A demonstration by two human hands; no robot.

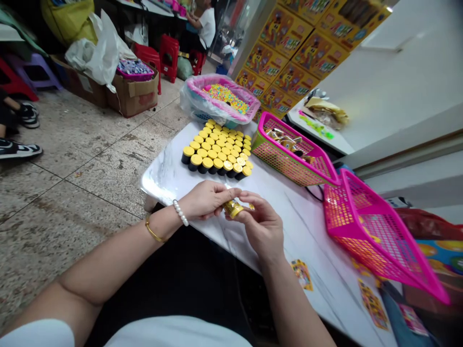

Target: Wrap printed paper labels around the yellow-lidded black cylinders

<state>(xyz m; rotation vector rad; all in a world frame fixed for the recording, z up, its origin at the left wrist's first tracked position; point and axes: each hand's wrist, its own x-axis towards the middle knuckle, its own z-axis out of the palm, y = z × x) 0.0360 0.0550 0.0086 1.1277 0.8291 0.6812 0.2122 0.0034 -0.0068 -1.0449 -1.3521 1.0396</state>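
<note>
My left hand (pixel 204 200) and my right hand (pixel 263 222) meet over the near edge of the table. Between them is a small gold cylinder (pixel 232 208) with a yellow end, tilted toward me. Fingers of both hands are closed around it and hide part of its sides. Just beyond my hands, several black tubs with yellow caps (pixel 213 152) stand upright in tight rows. The white marbled table (pixel 275 202) lies under all of these.
A plastic-lined pink basket (pixel 191 84) of colourful pellets stands behind the tubs. Rightward are a pink-and-green basket (pixel 289 166) with gold-and-black pieces and a tilted pink basket (pixel 347 217). Printed cards (pixel 302 274) lie near my right forearm. A person (pixel 207 26) sits far back.
</note>
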